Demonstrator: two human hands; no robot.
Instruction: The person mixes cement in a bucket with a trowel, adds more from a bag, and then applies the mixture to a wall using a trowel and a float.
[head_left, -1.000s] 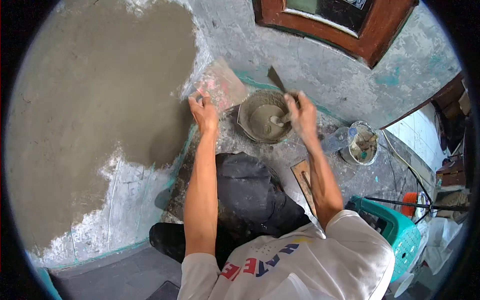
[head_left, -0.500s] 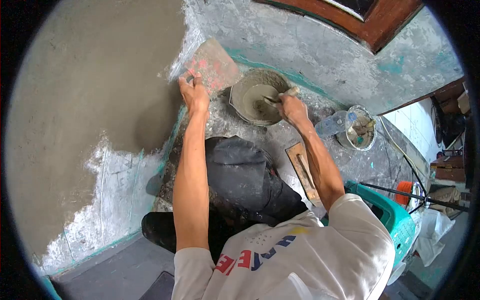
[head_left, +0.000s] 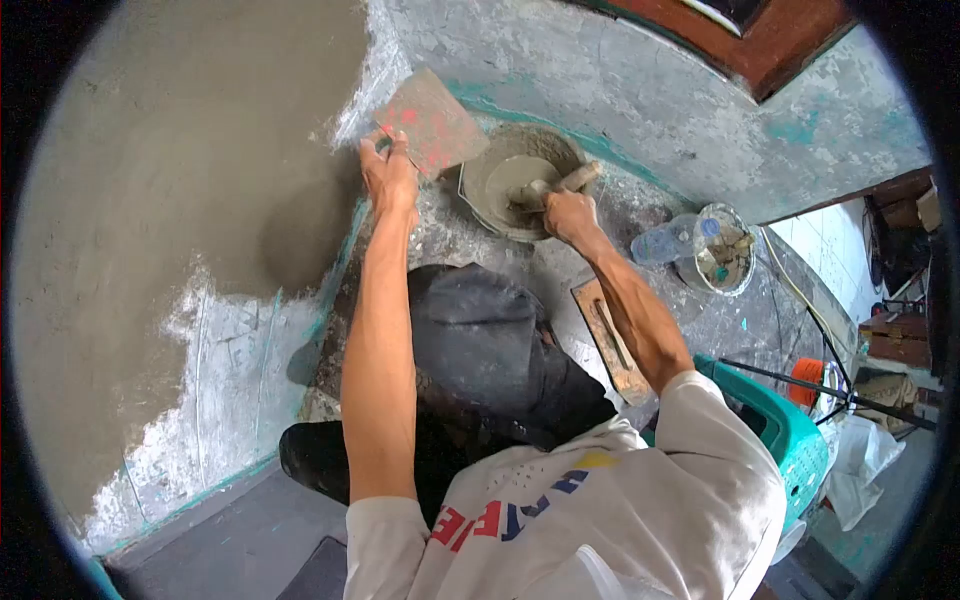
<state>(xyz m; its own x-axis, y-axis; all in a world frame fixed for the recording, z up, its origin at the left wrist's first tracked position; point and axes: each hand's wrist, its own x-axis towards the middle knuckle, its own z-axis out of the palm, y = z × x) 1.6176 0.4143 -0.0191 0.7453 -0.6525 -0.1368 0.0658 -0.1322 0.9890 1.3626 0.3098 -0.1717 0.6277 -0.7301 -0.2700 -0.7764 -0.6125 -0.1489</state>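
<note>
My left hand [head_left: 390,180] grips the near-left edge of a thin, square board [head_left: 435,125] with grey smears and red patches, held up beside the wall corner. My right hand [head_left: 572,214] is closed around a trowel's handle [head_left: 580,178]. The trowel's blade dips into wet grey mortar [head_left: 497,182] inside a bucket [head_left: 553,143] and is partly hidden by mortar. That bucket stands on the floor just right of the board. A wooden float [head_left: 606,335] lies on the floor below my right forearm.
Wet plaster [head_left: 190,130] covers much of the left wall. A clear plastic bottle [head_left: 662,242] lies against a small dirty bucket [head_left: 738,268] on the right. Close to my right elbow is a green plastic chair [head_left: 790,440]. A wooden frame [head_left: 770,60] borders the back wall.
My right hand has shifted a little left and turned the trowel in the mortar. The board in my left hand has risen slightly and moved a bit right.
</note>
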